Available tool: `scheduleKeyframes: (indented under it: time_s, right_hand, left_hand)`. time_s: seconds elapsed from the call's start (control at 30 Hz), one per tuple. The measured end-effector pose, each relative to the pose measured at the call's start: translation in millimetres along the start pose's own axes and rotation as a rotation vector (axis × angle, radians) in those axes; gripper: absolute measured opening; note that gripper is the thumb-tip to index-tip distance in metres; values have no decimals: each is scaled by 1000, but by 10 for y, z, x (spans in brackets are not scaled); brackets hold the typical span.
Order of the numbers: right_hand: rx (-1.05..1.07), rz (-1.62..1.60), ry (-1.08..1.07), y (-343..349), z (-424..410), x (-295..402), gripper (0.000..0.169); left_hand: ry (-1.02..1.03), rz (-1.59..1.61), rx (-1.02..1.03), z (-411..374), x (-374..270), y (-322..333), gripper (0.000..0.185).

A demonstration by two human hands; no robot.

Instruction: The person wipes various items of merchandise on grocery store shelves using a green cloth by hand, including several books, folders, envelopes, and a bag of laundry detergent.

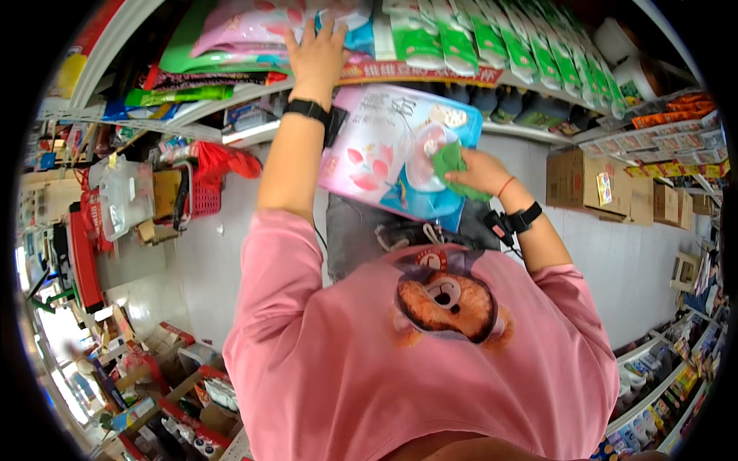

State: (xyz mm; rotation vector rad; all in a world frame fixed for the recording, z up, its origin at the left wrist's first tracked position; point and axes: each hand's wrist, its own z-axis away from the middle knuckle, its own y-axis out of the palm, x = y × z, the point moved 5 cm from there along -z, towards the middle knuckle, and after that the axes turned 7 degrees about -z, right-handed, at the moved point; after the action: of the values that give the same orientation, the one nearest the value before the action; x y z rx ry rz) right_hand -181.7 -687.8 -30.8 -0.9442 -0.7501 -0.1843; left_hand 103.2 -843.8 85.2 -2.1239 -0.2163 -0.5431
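My right hand (pixel 484 173) grips a bunched green cloth (pixel 452 164). The cloth lies against the front of a large pink-and-blue plastic food bag (pixel 369 132), printed with petals and a bowl. This bag is tilted before my legs, below the shelf edge; what supports it is hidden. On the shelf above, my left hand (pixel 317 55) rests with fingers apart on similar pink bags (pixel 248 29), stacked flat. A green bag (pixel 179 55) shows under that stack.
Green-and-white packets (pixel 490 40) stand in a row along the shelf to the right. Cardboard boxes (pixel 582 181) sit on the floor at right. To the left are a pink plastic basket (pixel 206 196) and a clear plastic bin (pixel 124 196). Stocked shelves (pixel 657 397) line the lower right.
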Motion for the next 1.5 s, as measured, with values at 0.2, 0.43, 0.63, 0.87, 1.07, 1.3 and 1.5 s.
scheduleKeyframes:
  time_s: [0.2, 0.43, 0.63, 0.87, 1.07, 1.3, 1.5]
  right_hand:
    - [-180, 16, 63, -18, 130, 24, 73]
    - [-245, -108, 181, -5, 26, -250, 105]
    - [-65, -383, 109, -100, -67, 43, 111]
    - [-135, -326, -21, 91, -278, -101, 83]
    - [-127, -362, -109, -6, -191, 262, 57]
    - [-37, -402, -265, -220, 312, 1054, 37]
    - [-96, -415, -560, -585, 643, 1489, 39]
  left_hand:
    - [-111, 319, -89, 448, 88, -669, 69]
    - [-574, 680, 590, 2325, 401, 230, 84]
    - [-1169, 1740, 808, 3012, 307, 415, 58]
    - [-1261, 2579, 423, 2800, 23, 484, 36]
    - [-1380, 2587, 207, 2963, 20, 531, 29]
    - [-1126, 2321, -26, 2831, 861, -605, 29]
    - [-772, 1922, -161, 2775, 1384, -1840, 34]
